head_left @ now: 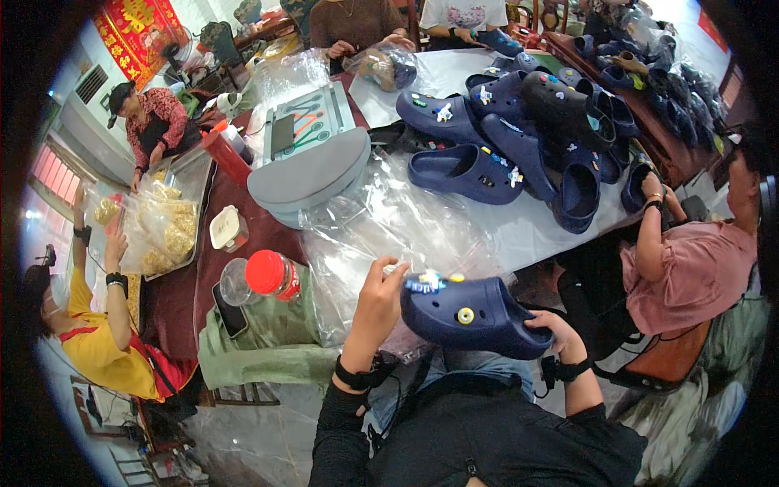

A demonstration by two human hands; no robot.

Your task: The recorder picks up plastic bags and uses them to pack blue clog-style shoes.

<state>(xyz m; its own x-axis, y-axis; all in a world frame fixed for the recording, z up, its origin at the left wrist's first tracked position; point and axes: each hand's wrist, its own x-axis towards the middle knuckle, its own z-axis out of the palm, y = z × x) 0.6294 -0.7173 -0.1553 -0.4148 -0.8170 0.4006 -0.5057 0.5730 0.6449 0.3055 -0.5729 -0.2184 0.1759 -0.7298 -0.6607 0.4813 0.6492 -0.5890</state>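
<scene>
A navy foam clog (434, 316) hangs sideways over my lap, its toe pointing left. White-and-blue charms sit near its toe, and a yellow ring-shaped charm is on its side. My right hand (564, 337) grips the clog at the heel opening, thumb inside the rim. Beside the toe, my left hand (372, 312) has its fingers bent together in a pinch; what lies between them, if anything, is too small to name. Beyond, a pile of navy clogs (466, 174) with charms covers the white sheet (519, 239). Clear plastic bags (357, 243) lie just past my left hand.
Left of the bags stand a grey machine (312, 174), a red-lidded jar (268, 274), a clear cup (237, 284), a white tub (228, 229) and a phone (230, 312). A person in pink (690, 272) handles a clog at right; others work at left and across the table.
</scene>
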